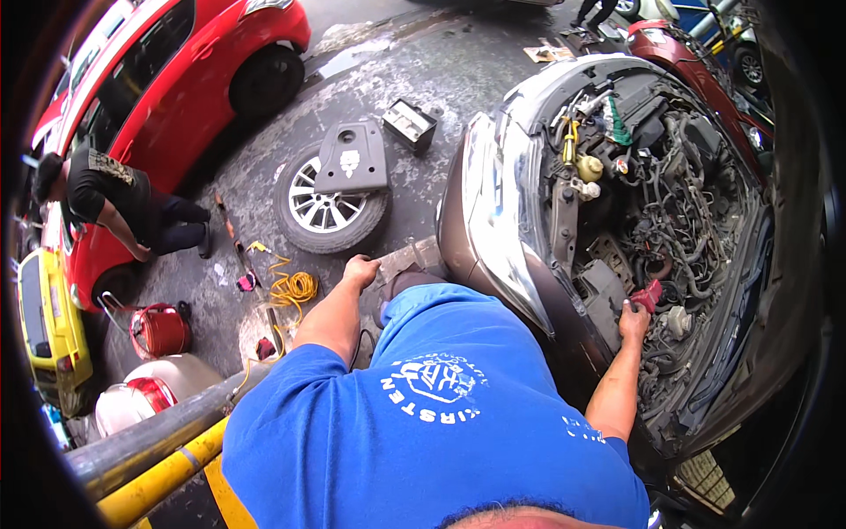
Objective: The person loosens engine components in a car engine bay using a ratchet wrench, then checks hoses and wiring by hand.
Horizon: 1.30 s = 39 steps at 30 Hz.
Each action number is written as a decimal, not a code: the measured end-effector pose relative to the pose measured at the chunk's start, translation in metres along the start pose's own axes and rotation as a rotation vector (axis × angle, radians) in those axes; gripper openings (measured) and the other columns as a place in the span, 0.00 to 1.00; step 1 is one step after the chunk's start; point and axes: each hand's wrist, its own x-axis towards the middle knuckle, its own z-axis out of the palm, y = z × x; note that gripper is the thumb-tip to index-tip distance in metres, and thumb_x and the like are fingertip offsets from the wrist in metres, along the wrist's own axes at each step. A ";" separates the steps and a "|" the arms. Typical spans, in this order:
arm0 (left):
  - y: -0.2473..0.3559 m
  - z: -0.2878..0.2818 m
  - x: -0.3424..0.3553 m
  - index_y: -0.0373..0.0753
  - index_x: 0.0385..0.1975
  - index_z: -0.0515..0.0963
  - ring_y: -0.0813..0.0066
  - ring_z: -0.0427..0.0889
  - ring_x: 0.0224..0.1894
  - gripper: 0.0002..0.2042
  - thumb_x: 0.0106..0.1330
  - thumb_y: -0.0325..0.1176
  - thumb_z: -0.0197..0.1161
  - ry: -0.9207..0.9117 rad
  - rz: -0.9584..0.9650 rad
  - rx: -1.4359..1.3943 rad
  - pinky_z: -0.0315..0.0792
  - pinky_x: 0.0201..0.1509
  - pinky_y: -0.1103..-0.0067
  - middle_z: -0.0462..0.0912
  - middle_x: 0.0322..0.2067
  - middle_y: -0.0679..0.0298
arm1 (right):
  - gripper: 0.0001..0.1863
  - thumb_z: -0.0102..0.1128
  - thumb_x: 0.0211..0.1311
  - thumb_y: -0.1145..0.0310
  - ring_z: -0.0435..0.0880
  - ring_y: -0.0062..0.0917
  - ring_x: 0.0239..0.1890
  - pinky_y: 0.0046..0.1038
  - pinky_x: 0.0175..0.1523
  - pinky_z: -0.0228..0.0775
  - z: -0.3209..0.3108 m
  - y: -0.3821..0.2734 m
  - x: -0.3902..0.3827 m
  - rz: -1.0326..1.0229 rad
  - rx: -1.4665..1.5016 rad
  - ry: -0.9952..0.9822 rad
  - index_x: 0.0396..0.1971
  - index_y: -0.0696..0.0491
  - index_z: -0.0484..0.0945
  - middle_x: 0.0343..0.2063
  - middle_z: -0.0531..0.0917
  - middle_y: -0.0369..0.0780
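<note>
I lean over the open engine bay [679, 203] of a grey-brown car. My right hand [633, 319] reaches into the bay and grips a small red object [649, 294] low among the hoses and wiring. My left hand [359, 269] rests with curled fingers on a grey surface by the car's front corner, near the bumper [458, 238]; what it touches is hard to tell. My blue shirt fills the lower middle of the picture.
A loose wheel [328, 207] lies on the wet concrete with a grey engine cover [352, 159] on it. A yellow cord [291, 286], a red canister [161, 331] and a battery [409, 125] lie nearby. Another person [115, 203] crouches beside a red car [159, 79]. Yellow and grey lift posts [167, 441] stand lower left.
</note>
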 end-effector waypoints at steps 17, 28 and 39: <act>-0.166 -0.011 -0.096 0.33 0.54 0.78 0.57 0.77 0.60 0.27 0.62 0.48 0.65 0.089 -0.267 -0.045 0.69 0.64 0.71 0.80 0.54 0.48 | 0.33 0.59 0.59 0.40 0.75 0.49 0.58 0.46 0.63 0.64 0.006 0.017 0.008 -0.133 -0.003 -0.011 0.54 0.51 0.79 0.53 0.79 0.53; -0.123 -0.024 -0.080 0.34 0.53 0.79 0.57 0.77 0.60 0.27 0.61 0.49 0.64 0.069 -0.222 0.007 0.69 0.65 0.71 0.80 0.55 0.49 | 0.35 0.60 0.59 0.42 0.75 0.50 0.58 0.44 0.63 0.65 0.007 0.021 0.014 -0.174 -0.014 0.000 0.56 0.56 0.77 0.54 0.78 0.56; -0.046 -0.069 0.012 0.33 0.55 0.78 0.58 0.80 0.56 0.26 0.62 0.45 0.67 0.107 -0.107 -0.100 0.72 0.60 0.71 0.82 0.53 0.49 | 0.30 0.64 0.56 0.50 0.79 0.48 0.54 0.40 0.61 0.68 0.012 0.012 0.026 -0.035 0.096 -0.067 0.48 0.61 0.81 0.48 0.82 0.56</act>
